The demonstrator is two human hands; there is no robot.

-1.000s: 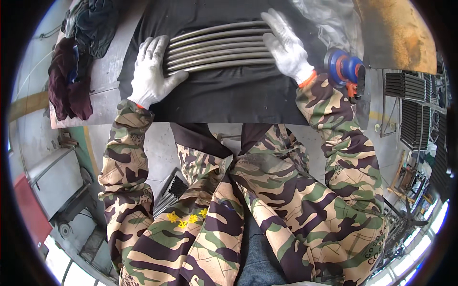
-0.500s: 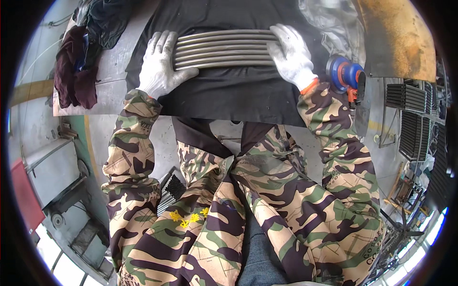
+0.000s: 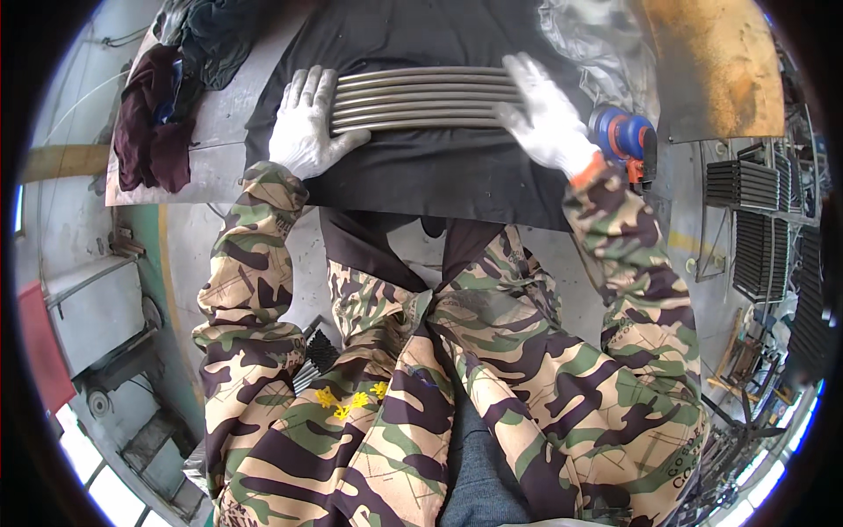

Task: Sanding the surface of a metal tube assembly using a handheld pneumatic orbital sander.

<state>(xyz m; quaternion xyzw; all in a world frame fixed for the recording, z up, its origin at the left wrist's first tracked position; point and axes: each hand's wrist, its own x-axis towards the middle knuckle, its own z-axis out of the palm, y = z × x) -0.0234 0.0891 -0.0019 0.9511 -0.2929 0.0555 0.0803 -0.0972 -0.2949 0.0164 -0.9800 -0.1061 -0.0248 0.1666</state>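
Several slim grey metal rods (image 3: 421, 98) lie side by side in a flat row on a black cloth (image 3: 413, 167), running left to right. My left hand (image 3: 307, 123), in a white knit glove, rests at their left ends with fingers stretched forward and the thumb spread along the near side. At the right ends, my right hand (image 3: 549, 119), gloved alike, lies with its fingers extended over and against the rod tips. Neither hand is wrapped round a rod. A blue and orange round power sander (image 3: 622, 133) sits just right of my right wrist.
Dark red and dark grey rags (image 3: 158, 127) are heaped at the table's left. Crumpled clear plastic (image 3: 606, 57) and a rust-stained board (image 3: 716, 70) lie at the right. Beyond stands a rack of stacked dark bars (image 3: 746, 184). The table's near edge runs before my legs.
The whole view has shifted slightly, so table and rods appear a little farther right. My right hand's fingers look straighter, and its wrist has swung slightly outward. The left hand stays at the rod ends.
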